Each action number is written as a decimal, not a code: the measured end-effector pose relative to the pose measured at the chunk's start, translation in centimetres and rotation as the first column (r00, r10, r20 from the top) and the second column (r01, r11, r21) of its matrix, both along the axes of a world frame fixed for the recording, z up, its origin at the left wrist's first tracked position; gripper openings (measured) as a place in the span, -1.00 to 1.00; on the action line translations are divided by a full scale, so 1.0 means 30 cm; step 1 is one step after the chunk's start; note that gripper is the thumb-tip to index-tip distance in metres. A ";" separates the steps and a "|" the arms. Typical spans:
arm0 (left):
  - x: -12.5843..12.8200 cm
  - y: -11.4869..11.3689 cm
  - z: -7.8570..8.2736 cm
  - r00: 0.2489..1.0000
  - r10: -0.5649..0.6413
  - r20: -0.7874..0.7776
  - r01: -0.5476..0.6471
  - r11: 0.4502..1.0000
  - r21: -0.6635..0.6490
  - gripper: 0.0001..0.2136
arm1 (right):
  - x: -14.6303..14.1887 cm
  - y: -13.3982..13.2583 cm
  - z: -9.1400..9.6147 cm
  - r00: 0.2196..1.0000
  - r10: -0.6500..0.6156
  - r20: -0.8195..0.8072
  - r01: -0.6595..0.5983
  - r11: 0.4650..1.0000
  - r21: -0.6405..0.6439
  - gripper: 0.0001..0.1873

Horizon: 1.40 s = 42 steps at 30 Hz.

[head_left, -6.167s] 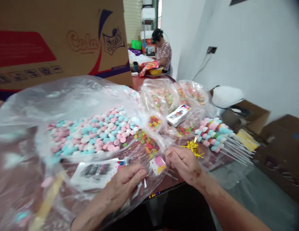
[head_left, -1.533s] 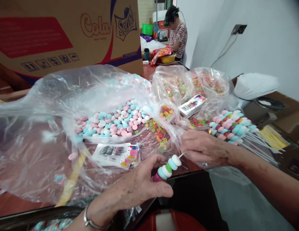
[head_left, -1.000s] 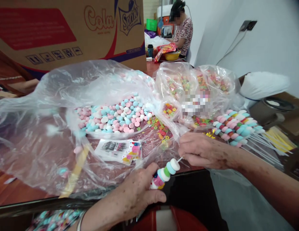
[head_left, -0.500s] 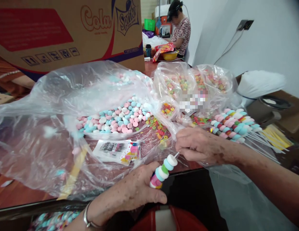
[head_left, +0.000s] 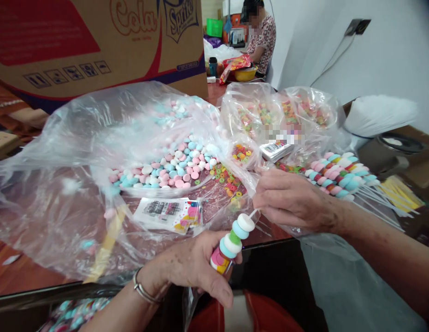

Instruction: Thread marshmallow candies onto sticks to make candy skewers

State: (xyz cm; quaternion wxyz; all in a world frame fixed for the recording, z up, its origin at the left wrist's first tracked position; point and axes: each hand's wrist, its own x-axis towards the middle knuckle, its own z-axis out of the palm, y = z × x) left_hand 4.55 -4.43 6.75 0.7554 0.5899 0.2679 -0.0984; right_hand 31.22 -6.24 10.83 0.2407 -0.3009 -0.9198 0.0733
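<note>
A candy skewer [head_left: 231, 240] with white, blue, green and pink rings on a thin white stick hangs over the table's front edge. My left hand [head_left: 193, 266] is closed round its lower end, where a small printed label sits. My right hand [head_left: 290, 200] pinches the stick's upper end just above the top white ring. A clear wrapper hangs below my left hand. Behind my hands, an open plastic bag [head_left: 96, 152] holds several pink, blue and white candy discs [head_left: 169, 168]. Loose colourful cereal rings [head_left: 228, 180] lie beside it.
A pile of finished skewers [head_left: 338, 175] lies at the right, with yellow twist ties [head_left: 401, 196] beyond. Printed labels [head_left: 169, 214] lie under plastic. Bags of cereal rings [head_left: 279, 115] stand behind. A large cardboard box [head_left: 96, 41] fills the back left. Another person [head_left: 259, 34] sits far off.
My left hand has shifted its grip lower on the skewer and tilted it more upright. My right hand stays pinched on the stick's top. The view dipped slightly.
</note>
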 end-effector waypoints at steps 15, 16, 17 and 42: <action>0.023 -0.021 0.042 0.998 0.044 -0.039 -0.002 0.692 0.722 -0.62 | -0.028 -0.077 -0.041 0.997 -0.070 0.022 0.074 0.964 -0.256 -0.73; 0.029 -0.029 0.033 1.000 0.018 -0.007 -0.007 0.686 0.727 -0.62 | -0.036 -0.078 -0.056 0.997 -0.072 0.023 0.075 0.967 -0.245 -0.74; 0.037 -0.036 0.022 1.000 -0.006 0.023 -0.013 0.680 0.733 -0.61 | -0.044 -0.079 -0.072 0.998 -0.066 0.022 0.069 0.970 -0.231 -0.75; -0.023 0.014 0.055 0.996 0.090 -0.026 -0.074 0.925 0.373 -0.52 | -0.018 -0.008 -0.011 0.999 0.029 0.019 -0.029 1.000 -0.014 -0.69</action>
